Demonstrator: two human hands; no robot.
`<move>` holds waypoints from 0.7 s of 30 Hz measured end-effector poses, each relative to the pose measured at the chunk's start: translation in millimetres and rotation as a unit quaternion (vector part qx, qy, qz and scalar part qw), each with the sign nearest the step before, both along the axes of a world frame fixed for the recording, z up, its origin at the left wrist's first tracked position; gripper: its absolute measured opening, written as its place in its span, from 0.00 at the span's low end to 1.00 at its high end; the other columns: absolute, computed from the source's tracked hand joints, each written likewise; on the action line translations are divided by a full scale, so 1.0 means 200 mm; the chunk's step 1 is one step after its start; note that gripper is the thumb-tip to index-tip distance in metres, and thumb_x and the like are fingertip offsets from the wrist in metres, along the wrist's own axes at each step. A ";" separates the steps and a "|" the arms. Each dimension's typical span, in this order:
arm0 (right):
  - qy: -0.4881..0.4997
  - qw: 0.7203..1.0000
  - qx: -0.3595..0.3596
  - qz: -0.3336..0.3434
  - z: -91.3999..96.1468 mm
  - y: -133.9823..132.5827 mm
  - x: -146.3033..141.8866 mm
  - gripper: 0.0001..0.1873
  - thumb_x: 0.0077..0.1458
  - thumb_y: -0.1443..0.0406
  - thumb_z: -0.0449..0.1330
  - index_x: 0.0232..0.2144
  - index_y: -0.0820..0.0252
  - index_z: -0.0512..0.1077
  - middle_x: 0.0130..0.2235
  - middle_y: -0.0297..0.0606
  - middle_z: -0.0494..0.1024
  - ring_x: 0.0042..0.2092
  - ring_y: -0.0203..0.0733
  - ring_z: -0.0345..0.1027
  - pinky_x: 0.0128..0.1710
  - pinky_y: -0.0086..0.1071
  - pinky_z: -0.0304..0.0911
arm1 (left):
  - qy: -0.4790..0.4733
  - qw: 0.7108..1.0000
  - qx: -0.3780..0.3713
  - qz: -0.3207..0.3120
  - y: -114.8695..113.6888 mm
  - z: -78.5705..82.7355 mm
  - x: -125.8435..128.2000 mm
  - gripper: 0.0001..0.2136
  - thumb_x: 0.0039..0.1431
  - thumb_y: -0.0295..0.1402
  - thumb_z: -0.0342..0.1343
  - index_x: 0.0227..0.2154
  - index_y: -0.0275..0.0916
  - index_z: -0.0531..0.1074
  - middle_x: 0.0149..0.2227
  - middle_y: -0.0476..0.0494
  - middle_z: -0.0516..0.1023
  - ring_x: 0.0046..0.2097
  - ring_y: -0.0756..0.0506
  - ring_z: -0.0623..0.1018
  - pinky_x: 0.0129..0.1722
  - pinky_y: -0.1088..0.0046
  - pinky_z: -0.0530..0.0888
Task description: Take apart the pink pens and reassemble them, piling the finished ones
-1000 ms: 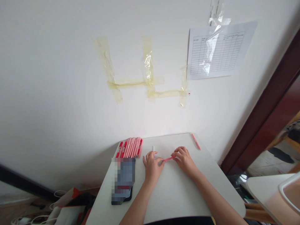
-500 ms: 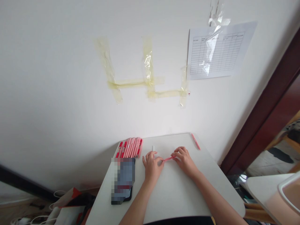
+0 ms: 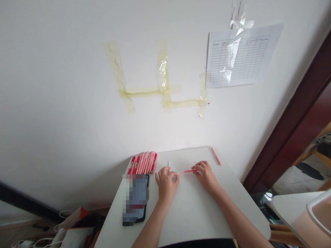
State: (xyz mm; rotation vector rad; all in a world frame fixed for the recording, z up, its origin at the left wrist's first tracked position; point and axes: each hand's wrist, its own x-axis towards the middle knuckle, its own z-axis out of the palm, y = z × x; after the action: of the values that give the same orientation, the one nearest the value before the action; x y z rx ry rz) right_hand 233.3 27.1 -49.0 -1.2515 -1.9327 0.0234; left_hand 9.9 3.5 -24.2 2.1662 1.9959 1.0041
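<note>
A pink pen (image 3: 186, 171) is held between both hands above the white table (image 3: 191, 210). My left hand (image 3: 166, 181) pinches its left end with curled fingers. My right hand (image 3: 206, 174) grips the right end, fingers closed round it. A small white part (image 3: 169, 163) lies on the table just beyond my left hand. A row of several pink and red pens (image 3: 143, 162) lies at the table's far left corner. One more pink pen (image 3: 215, 155) lies alone at the far right edge.
A dark phone (image 3: 135, 199) rests at the table's left edge. The wall behind carries tape strips (image 3: 164, 77) and a printed sheet (image 3: 239, 57). A dark door frame (image 3: 292, 113) stands at right, with another white table (image 3: 300, 210) near it. Bags and cables (image 3: 74, 227) lie on the floor at left.
Both hands have drawn slightly apart and shifted a little farther from me. The pink pen between them now looks longer, with more of it showing.
</note>
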 end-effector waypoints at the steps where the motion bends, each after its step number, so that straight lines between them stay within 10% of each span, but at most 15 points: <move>1: 0.004 1.000 -0.001 0.002 0.00 0.00 0.00 0.10 0.62 0.67 0.60 0.44 0.49 0.77 0.42 0.42 0.77 0.48 0.51 0.67 0.47 0.49 0.70 | 0.003 1.000 0.002 0.002 0.00 0.00 0.00 0.03 0.53 0.31 0.61 0.29 0.46 0.79 0.52 0.42 0.74 0.60 0.36 0.68 0.65 0.38 0.55; 21: 0.006 1.000 -0.014 0.002 0.00 0.00 0.00 0.10 0.62 0.69 0.60 0.43 0.51 0.78 0.41 0.42 0.77 0.48 0.51 0.67 0.48 0.48 0.69 | 0.018 1.000 0.015 0.008 0.00 0.00 0.01 0.06 0.59 0.34 0.58 0.27 0.43 0.77 0.50 0.42 0.75 0.59 0.37 0.69 0.64 0.38 0.57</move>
State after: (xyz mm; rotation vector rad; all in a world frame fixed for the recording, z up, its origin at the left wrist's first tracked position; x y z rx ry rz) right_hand 232.4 26.5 -48.5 -1.2635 -1.9312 0.0606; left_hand 11.3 3.4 -24.8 2.2029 2.0300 1.0091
